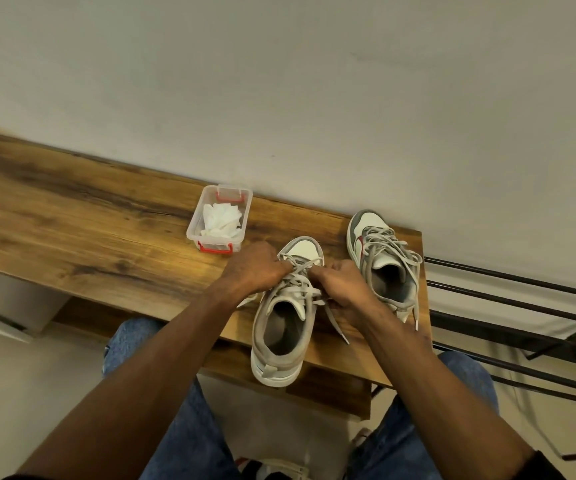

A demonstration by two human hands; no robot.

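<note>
Head view is showing the left hand (257, 268) and right hand (340, 285) pinching the flat grey laces (301, 271) of the grey-and-white suede sneaker (279, 344) standing on the brown wooden table (106, 237); lace ends are hanging loose, so tying is seemingly remaining.

1. Right sleeve (546, 468) dark, near black, a wedge at the bottom edge; left sleeve (13, 477) the same, only a sliver showing.
2. Below the sleeves all bare, down to the left hand (252, 268) and right hand (340, 285).
3. Legs in blue denim jeans (189, 438) — mid-blue, washed paler in patches near the knees.
</note>
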